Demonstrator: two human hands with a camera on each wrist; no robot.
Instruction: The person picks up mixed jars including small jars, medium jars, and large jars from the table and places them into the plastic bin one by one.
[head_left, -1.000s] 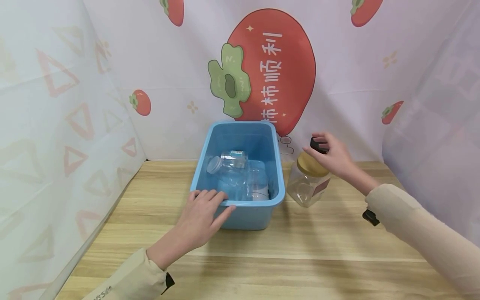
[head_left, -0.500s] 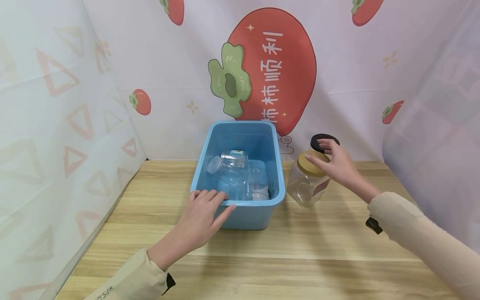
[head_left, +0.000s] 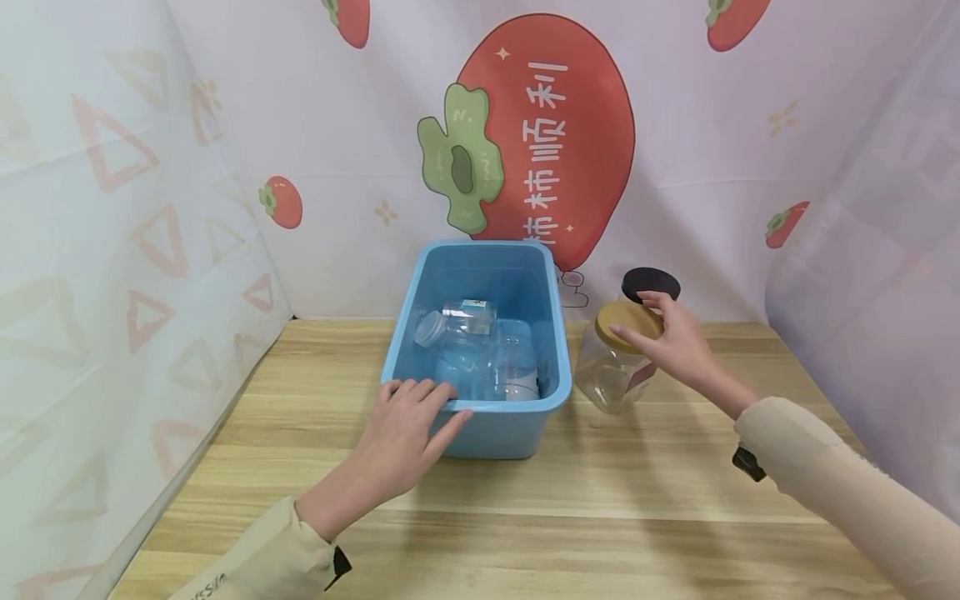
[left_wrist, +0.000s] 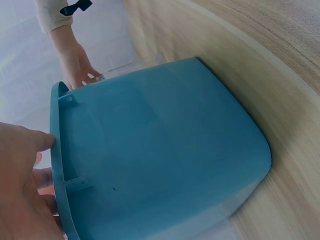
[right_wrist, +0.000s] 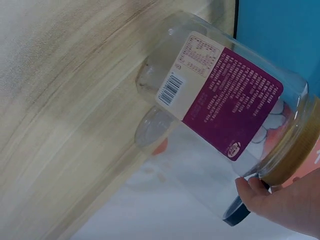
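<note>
"While the left hand (head_left: 403, 429) grips the near rim of the blue tub (head_left: 491, 435), where is the gold-lidded jar (head_left: 612, 371)?"

"Just right of the tub, upright, long axis vertical, below and left of the nearer right hand (head_left: 681, 346)."

"Is it held?"

"Thumb and fingers (head_left: 662, 304) span its lid (head_left: 627, 325); whether they pinch, I cannot tell."
</note>
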